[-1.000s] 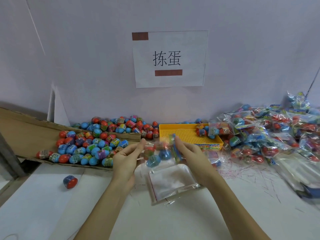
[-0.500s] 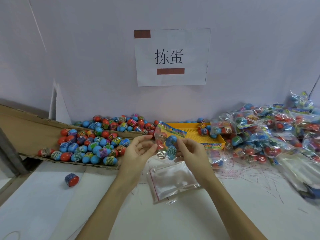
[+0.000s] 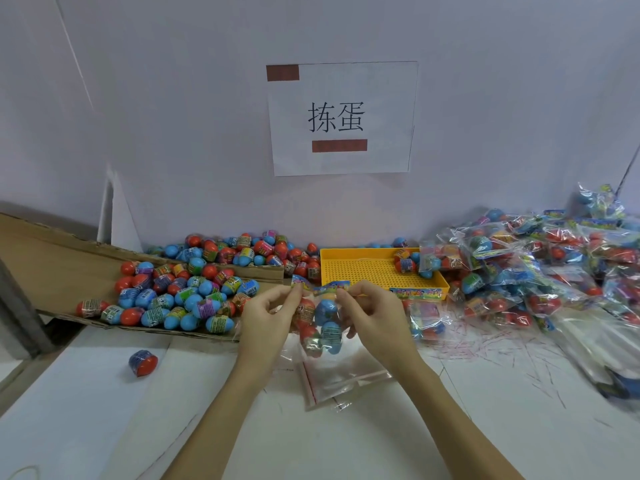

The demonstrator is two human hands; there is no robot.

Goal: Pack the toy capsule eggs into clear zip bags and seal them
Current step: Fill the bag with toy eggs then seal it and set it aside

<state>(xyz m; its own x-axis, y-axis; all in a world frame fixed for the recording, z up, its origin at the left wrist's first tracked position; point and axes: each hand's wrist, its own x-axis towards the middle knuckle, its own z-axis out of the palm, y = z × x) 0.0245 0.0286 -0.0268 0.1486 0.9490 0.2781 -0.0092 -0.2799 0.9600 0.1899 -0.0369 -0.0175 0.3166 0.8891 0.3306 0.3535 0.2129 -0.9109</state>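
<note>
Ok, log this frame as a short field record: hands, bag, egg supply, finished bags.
left hand: pinches the bag's top strip at its left end
right hand: pinches the same strip at its right end
filled bag: held up, red and blue eggs inside
empty bags: flat on table beneath
loose eggs: on cardboard, left
packed bags: heaped right
yellow tray: behind hands

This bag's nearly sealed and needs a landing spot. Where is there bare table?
Bare white table lies right of the empty zip bags; more between the lone egg and left forearm. The yellow tray is mostly bare. Crowded: cardboard egg pile, packed bags.
</note>
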